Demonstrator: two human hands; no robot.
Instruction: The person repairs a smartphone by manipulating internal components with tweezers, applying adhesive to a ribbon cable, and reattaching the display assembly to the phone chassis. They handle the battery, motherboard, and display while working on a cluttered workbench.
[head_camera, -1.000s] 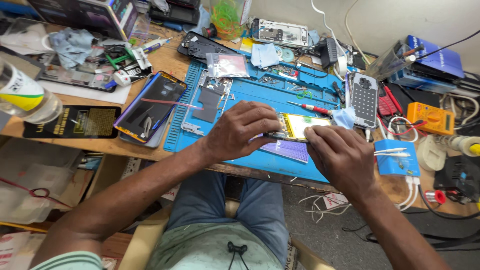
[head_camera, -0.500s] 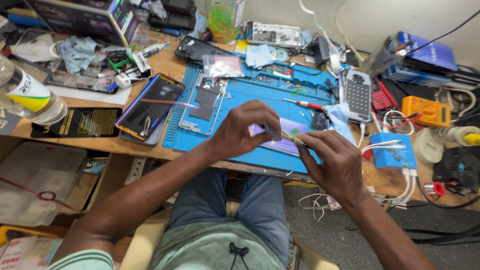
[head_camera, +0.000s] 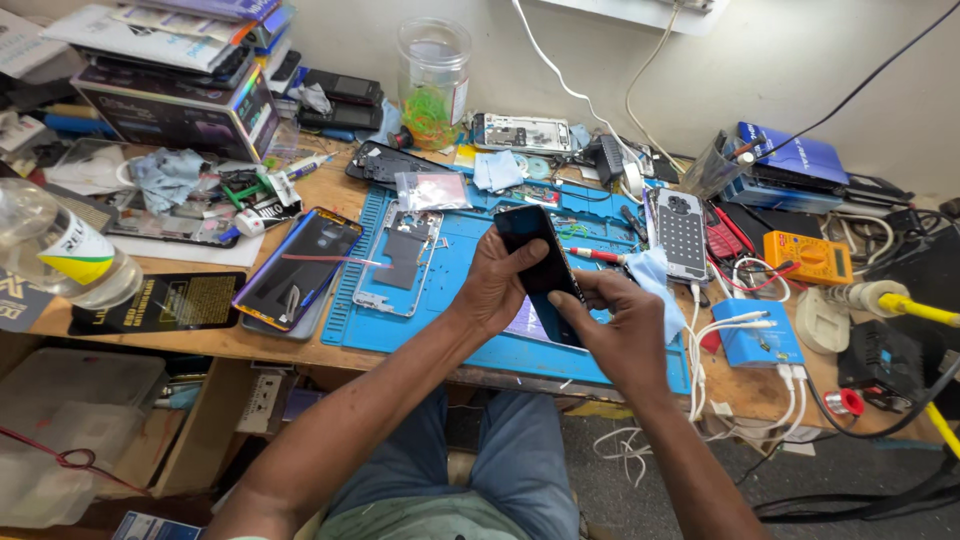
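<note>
Head view: both hands are working above the blue mat (head_camera: 440, 330).
Phone (head_camera: 540, 272): being held tilted, long axis running from upper left to lower right.
Left hand (head_camera: 498, 285): clasping its left edge.
Right hand (head_camera: 622, 335): pinching its lower end, equally near.

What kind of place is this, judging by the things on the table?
Most likely a phone repair bench. Both hands hold a dark phone above a blue work mat; an opened phone frame and an orange multimeter lie nearby.
</note>
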